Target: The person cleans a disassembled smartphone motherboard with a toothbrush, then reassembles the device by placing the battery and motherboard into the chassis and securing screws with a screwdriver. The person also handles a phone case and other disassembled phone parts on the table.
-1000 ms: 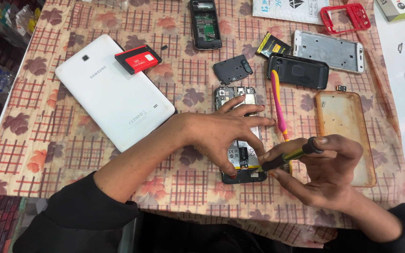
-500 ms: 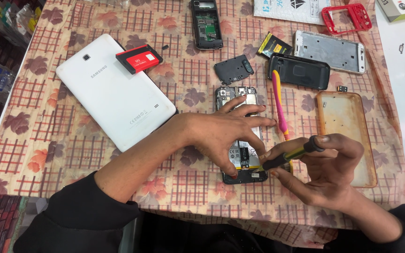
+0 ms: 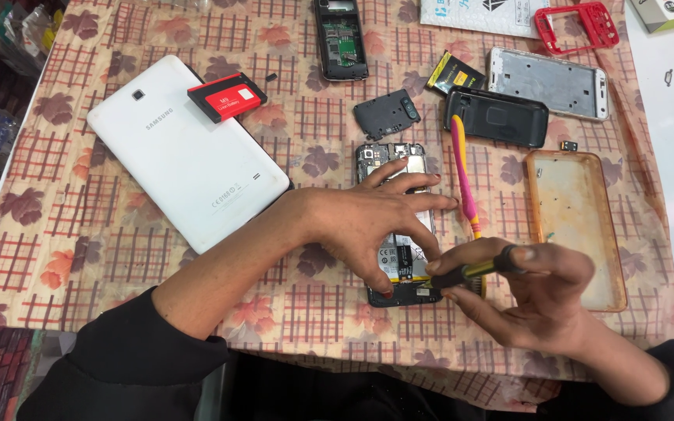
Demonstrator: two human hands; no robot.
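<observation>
The orange case [image 3: 577,226] lies open side up at the right with nothing in it; a silver frame [image 3: 549,82] and a black shell [image 3: 497,117] sit above it, likewise bare. The opened phone [image 3: 396,226] lies face down mid-desk, its circuit board showing at the top and its battery near the bottom.

The desk [image 3: 118,257] is crowded — a white tablet [image 3: 185,152] with a red battery [image 3: 228,96] on its corner fills the left, and small parts ring the phone. The near edge runs just below the phone's bottom end; the freest cloth is at the lower left.

The left hand [image 3: 364,218] lies flat over the phone, fingers spread, pressing rather than clasping. The right hand [image 3: 536,292] has its grip closed on a black-and-yellow screwdriver [image 3: 470,271], its tip at the phone's lower right. A pink-and-yellow tool [image 3: 464,175] lies just beside the phone — untouched.
</observation>
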